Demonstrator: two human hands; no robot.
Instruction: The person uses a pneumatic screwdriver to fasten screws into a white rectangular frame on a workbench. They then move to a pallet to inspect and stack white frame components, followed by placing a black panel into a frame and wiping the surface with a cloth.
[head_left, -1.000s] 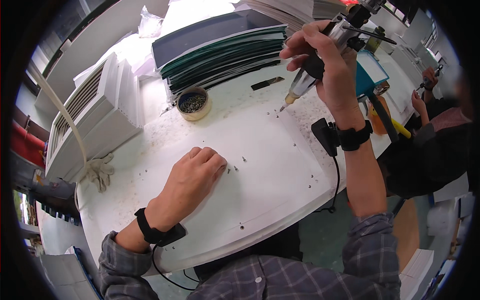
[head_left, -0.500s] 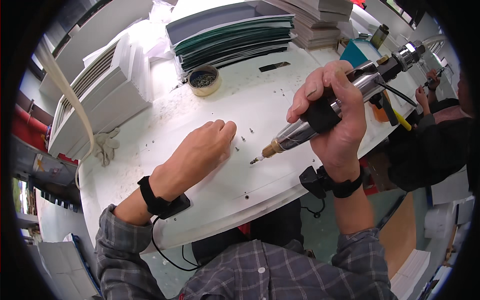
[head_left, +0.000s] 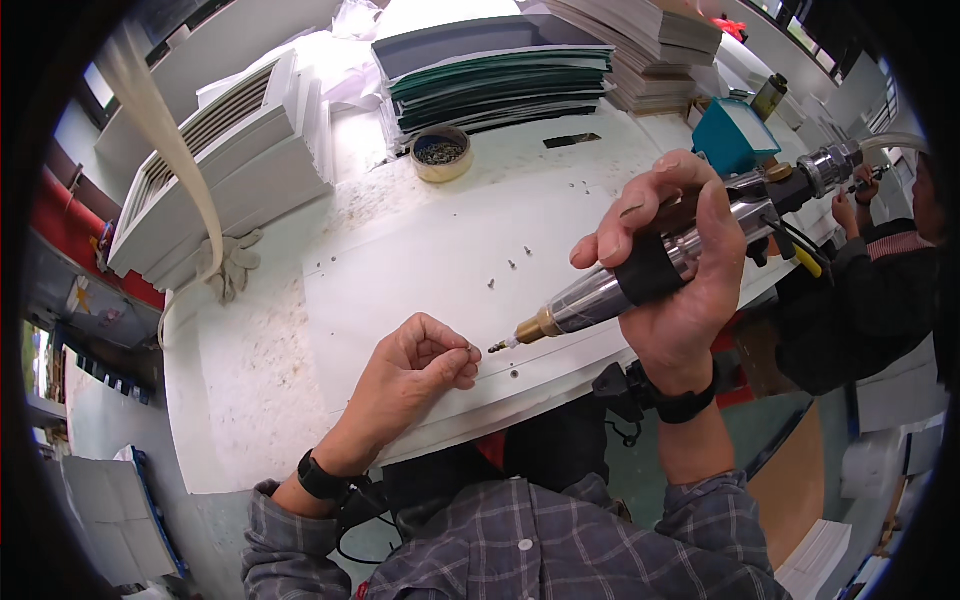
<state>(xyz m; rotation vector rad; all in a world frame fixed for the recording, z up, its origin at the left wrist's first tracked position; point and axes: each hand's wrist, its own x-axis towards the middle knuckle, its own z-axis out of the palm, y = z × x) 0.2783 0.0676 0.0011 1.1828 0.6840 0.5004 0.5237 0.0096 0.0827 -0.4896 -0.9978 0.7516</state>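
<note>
Right hand: the right hand (head_left: 672, 270) is wrapped tight around the black grip of the powered screwdriver (head_left: 640, 275), fingers curled over the top, thumb toward the head camera.
Screwdriver axis: its long axis runs from upper right down to lower left; the brass nose and bit tip (head_left: 497, 346) point down-left, just above the white panel (head_left: 450, 270).
Screwdriver rear: the back end with its hose fitting rises up-right of the right hand, beside the teal box (head_left: 735, 135).
Left hand: the left hand (head_left: 415, 370) is loosely clenched, thumb and forefinger pinched on something too small to tell, resting on the panel just left of the bit tip.
Hole: a small dark hole (head_left: 513, 375) sits in the panel just below-right of the bit tip.
Screws: a few loose screws (head_left: 510, 265) lie on the panel above the bit tip, apart from it.
Open room: bare panel spreads above and left of the bit tip; the near counter (head_left: 250, 400) edge runs close below it.
Edges: a screw cup (head_left: 440, 152) and stacked green sheets (head_left: 500, 80) stand well beyond the bit tip, at the far side.
Arm pose: the right forearm rises from the lower edge, wrist bent, a black band on it.
</note>
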